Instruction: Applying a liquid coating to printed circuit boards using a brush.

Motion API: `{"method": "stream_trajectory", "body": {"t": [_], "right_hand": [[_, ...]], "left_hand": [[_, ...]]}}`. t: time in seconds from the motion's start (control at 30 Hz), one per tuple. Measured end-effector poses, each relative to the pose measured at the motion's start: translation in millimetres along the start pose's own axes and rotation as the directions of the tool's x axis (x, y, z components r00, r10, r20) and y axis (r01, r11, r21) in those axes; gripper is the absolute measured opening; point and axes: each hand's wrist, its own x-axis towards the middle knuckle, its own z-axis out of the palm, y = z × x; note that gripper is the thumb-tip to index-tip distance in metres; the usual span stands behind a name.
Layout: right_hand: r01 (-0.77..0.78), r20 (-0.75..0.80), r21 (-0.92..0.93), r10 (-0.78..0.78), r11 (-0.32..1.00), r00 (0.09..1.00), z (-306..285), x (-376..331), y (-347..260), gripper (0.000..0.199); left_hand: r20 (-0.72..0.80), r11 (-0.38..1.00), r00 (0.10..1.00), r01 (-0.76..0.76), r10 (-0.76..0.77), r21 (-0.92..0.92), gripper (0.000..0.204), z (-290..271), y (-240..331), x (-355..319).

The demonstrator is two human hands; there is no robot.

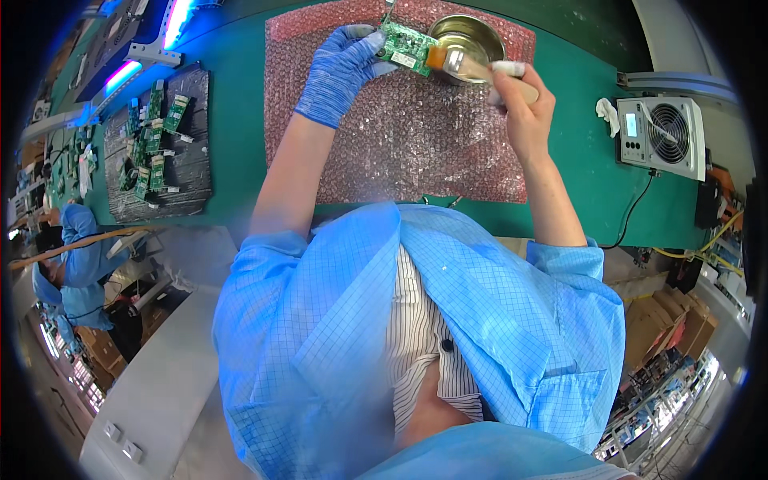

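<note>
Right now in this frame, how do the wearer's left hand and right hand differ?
The left hand wears a blue glove; the right hand has no full glove, only white coverings on some fingertips.
The left hand grips a green circuit board at its left end; the right hand holds a brush by its handle.
Shared: each holds one thing above the pink bubble wrap.

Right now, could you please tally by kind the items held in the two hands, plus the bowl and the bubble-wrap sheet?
Green circuit board, left hand: 1
Brush, right hand: 1
Metal bowl: 1
Bubble-wrap sheet: 1
Total: 4
</note>
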Motion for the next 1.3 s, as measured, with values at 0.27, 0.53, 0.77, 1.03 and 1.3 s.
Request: {"method": "stream_trajectory", "body": {"t": [0.27,0.53,0.77,1.03,1.3], "right_hand": [[-0.082,0.059,-0.074,0.086,0.994,0.995,12.7,-5.4,3.4,0.016],[-0.086,0.058,-0.045,0.089,0.995,0.994,14.5,-4.2,2.9,0.016],[-0.118,-0.065,0.059,0.121,0.991,0.991,8.8,2.7,4.0,0.015],[-0.089,-0.206,0.142,0.118,0.986,0.971,-23.9,13.8,29.2,0.020],[-0.158,-0.249,0.056,0.167,0.986,0.954,-32.0,16.7,50.9,0.016]], "left_hand": [[-0.069,0.998,0.996,-0.064,0.064,-0.009,0.022,2.9,-1.6,2.3],[-0.062,0.997,0.995,-0.070,0.072,0.036,0.020,3.4,-0.1,9.5],[-0.045,0.992,0.992,-0.120,0.119,-0.024,0.011,-22.1,12.7,64.8],[-0.606,0.983,0.780,-0.070,0.159,0.167,0.026,-104.4,45.6,163.3],[-0.515,0.971,0.823,-0.215,0.239,0.107,0.025,-146.2,32.1,152.2]]}}
